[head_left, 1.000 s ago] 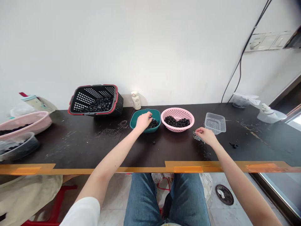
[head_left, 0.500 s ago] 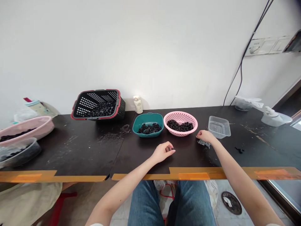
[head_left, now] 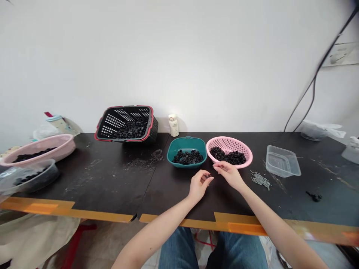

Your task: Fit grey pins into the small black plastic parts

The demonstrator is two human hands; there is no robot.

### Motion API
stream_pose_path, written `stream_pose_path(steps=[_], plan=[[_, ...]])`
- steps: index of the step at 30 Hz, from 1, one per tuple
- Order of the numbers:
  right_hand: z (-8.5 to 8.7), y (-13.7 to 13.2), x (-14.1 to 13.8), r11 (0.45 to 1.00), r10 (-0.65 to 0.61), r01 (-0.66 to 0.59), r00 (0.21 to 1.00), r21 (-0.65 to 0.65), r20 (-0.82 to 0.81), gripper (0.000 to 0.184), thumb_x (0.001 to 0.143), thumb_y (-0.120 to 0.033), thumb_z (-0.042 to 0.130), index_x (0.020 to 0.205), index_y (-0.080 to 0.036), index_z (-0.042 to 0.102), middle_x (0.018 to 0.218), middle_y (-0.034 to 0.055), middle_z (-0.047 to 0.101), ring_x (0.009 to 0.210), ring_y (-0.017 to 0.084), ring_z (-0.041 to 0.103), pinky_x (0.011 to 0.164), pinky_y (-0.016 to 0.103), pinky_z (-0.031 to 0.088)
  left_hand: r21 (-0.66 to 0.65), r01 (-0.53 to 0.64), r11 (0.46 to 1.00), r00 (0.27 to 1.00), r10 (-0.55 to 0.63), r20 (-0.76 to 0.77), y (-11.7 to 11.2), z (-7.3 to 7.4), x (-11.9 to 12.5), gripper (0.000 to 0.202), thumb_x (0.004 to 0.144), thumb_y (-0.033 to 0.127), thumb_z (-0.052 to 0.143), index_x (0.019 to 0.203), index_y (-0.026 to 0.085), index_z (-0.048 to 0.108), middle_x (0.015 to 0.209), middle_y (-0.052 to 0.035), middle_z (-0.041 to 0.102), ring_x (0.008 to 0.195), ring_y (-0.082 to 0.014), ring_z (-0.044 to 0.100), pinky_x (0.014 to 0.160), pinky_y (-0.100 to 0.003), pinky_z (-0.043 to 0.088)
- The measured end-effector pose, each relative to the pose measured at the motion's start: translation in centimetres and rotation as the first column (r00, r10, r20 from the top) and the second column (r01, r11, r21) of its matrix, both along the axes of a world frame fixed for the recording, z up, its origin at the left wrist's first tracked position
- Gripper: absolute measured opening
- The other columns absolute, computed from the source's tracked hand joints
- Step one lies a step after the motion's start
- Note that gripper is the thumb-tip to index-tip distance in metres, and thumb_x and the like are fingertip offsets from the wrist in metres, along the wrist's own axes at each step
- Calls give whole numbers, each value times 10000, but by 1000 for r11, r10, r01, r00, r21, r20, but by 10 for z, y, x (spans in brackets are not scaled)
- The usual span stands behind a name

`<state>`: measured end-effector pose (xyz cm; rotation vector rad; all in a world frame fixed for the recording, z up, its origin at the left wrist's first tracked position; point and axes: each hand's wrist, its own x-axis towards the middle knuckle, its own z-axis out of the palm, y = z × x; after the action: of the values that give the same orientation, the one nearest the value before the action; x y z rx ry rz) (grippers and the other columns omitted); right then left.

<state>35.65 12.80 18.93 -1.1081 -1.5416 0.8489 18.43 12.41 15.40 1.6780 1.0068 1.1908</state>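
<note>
Left hand (head_left: 198,186) has a small black piece (head_left: 208,175) in its grip, right hand (head_left: 228,175) nearby, can't tell if that's closed. Teal basin (head_left: 186,143)'s just past the left grip.

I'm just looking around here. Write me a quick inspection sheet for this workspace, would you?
Surface: dark tabletop, scuffed with pale marks; orange tape along its front edge.
Job's things: teal bin and pink basket, both holding small black parts; loose grey pins lie beside the clear container.
Clutter: white bottle near the wall; black cluster at far right.
Hands: left hand holds a small black piece; right hand is by the pink basket's near edge, its grasp too small to tell.
Cables: two dark cables hang against the wall.
Surroundings: white wall, switch panel.
</note>
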Motion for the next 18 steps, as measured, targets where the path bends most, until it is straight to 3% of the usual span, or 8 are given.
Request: stream_pose_path(steps=[3,6,12,18], plan=[[-17,1,-7,993,37,-45,997,113,72,172,838,-341,580,907,-218,680,923,72,660,877,221,624,786,383,520,87,-64,994,996,70,-59,-3,1,-1,234,816,378,617,935,177,598,793,-7,639,610,-103,570,596,-223,480],[-25,-4,-4,992,47,-55,996,112,76,163,839,-323,591,951,-221,652,908,67,668,857,217,649,771,377,545,130,-65,989,993,76,-85,-5,3,2,218,826,367,612,935,179,613,841,-12,649,639,-102,568,626,-219,478],[-15,-10,5,989,14,-29,995,145,102,112,811,-301,640,872,-219,594,868,47,670,806,198,662,771,366,558,152,-87,985,992,100,-82,-4,3,3,223,842,378,592,949,185,618,877,-19,649,667,-107,570,648,-221,477],[-10,-15,7,978,59,-91,983,188,171,127,831,-249,605,765,-216,501,859,53,673,815,191,657,754,357,544,162,-43,986,991,63,-120,-2,1,4,235,839,395,595,930,183,640,879,-23,659,640,-103,552,646,-221,462]])
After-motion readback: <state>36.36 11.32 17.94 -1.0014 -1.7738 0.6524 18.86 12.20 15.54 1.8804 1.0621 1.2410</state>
